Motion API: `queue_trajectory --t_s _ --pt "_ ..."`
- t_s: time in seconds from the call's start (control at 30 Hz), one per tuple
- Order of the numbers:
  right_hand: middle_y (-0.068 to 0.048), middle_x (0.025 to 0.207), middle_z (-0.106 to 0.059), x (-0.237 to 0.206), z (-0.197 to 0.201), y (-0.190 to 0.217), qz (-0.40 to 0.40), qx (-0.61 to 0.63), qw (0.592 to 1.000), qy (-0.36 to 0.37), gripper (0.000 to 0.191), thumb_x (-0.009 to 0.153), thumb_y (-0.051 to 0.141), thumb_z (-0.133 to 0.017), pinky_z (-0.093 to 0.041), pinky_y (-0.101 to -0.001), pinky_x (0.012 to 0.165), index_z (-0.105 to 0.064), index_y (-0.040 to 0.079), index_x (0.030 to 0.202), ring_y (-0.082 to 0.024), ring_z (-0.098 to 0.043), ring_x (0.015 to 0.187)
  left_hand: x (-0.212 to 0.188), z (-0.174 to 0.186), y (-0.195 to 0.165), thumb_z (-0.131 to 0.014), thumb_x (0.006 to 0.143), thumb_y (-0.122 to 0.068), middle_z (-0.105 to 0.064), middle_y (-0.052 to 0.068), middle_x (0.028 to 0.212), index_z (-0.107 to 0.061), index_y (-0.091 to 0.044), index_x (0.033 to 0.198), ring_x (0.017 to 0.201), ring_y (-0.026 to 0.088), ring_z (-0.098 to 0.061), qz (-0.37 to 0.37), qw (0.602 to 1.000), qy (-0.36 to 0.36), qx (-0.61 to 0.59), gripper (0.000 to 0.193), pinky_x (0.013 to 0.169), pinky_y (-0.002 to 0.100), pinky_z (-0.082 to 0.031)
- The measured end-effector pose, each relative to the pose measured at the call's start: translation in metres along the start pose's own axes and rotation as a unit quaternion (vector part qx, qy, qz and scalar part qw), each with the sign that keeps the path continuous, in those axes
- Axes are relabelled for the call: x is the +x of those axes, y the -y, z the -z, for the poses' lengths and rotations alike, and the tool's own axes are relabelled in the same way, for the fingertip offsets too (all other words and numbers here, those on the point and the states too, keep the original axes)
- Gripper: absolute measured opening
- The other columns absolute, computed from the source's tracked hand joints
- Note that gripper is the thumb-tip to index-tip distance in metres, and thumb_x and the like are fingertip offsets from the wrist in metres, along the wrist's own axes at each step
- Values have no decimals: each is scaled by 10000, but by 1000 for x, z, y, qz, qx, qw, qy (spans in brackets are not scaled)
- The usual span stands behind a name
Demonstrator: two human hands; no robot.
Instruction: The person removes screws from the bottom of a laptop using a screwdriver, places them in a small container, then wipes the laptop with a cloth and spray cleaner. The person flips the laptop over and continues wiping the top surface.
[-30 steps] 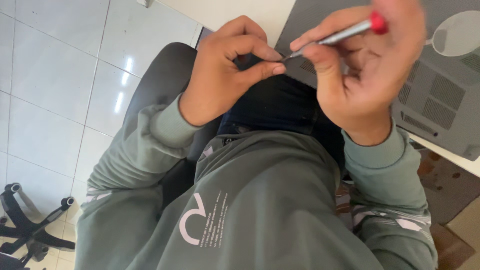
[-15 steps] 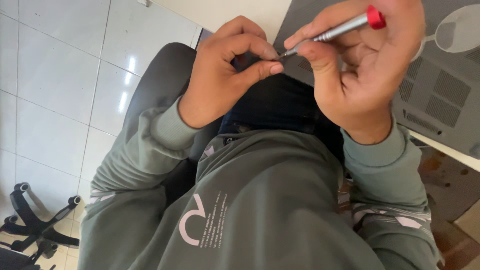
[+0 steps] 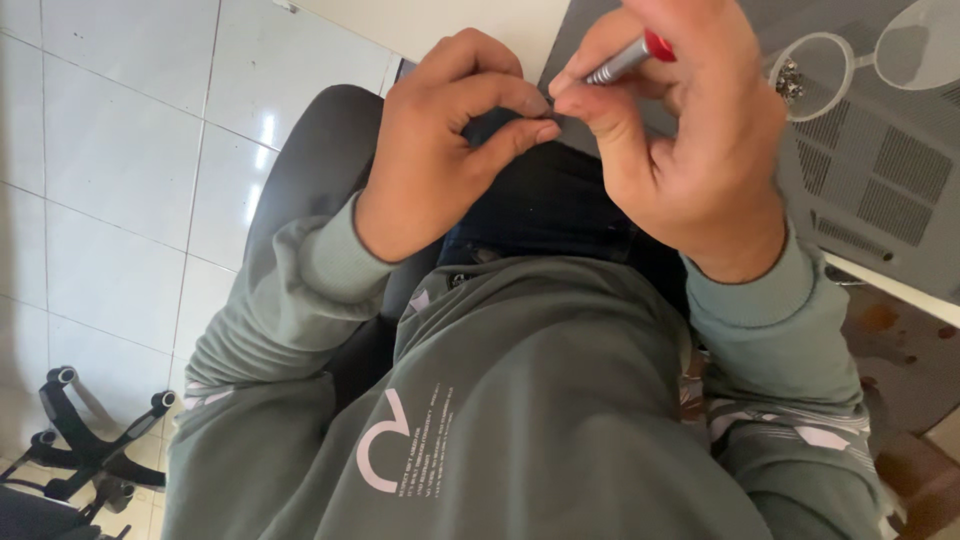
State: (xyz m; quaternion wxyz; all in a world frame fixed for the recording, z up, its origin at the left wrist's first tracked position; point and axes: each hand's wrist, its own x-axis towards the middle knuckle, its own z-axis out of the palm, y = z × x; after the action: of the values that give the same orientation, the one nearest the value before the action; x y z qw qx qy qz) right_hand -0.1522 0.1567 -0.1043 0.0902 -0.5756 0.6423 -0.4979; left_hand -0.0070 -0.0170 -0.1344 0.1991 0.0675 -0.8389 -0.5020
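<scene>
Hiding screwdriver (image 3: 628, 60) tip: pinching left hand (image 3: 440, 140).

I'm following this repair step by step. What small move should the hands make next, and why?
Probably seat the screwdriver tip on whatever the left hand pinches. The right hand holds the tool angled toward those pinched fingertips, nearly meeting them; the pinched item itself is too small to identify.

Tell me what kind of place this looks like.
Probably a home or small office repair desk: an upturned grey laptop lies on the table, an office chair base stands on white floor tiles, and the right hand holds a small screwdriver.
</scene>
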Motion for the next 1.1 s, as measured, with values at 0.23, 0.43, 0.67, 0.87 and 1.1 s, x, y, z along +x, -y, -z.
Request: queue_trajectory --t_s 0.23,0.43,0.67,0.87,1.1 --pt "-160 1239 -644 7 4 1 26 -26 999 22 418 1160 -75 -689 -639 -262 899 -397 19 1443 -204 -741 1067 -1 -2 0 -891 928 -100 -656 28 1063 -748 -81 1092 933 183 -656 33 999 8 -25 218 816 300 -518" --pt "-183 1185 -664 5 3 -4 49 -67 996 27 464 1140 -89 -743 -626 -282 839 -422 25 1456 -233 -747 1009 -11 -6 -1 -852 963 -61 -685 26 1048 -782 -96 1127 879 151 -657 64 997 -13 -27 182 776 270 -516" --pt "-199 1219 -678 -9 19 -13 44 16 999 5 531 1190 -90 -652 -656 -278 881 -283 59 1542 -249 -738 1056 -9 -3 4 -729 1073 44 -676 32 1108 -743 -45 1204 945 105 -669 52 993 10 -108 159 838 215 -543" --pt "-204 1196 -657 -21 20 -22 31 32 999 -6 600 1195 -78 -672 -630 -297 894 -230 101 1558 -251 -734 1022 -11 -12 0 -771 1015 50 -619 43 1142 -758 -63 1203 928 109 -658 59 993 -5 -99 219 830 221 -545" --pt "-190 1177 -633 -23 13 -17 -7 45 999 -16 603 1200 -85 -677 -613 -298 900 -224 114 1545 -246 -731 1009 -19 -17 -4 -765 1017 81 -632 42 1141 -741 -65 1247 894 105 -679 36 998 -44 -40 273 793 219 -556"
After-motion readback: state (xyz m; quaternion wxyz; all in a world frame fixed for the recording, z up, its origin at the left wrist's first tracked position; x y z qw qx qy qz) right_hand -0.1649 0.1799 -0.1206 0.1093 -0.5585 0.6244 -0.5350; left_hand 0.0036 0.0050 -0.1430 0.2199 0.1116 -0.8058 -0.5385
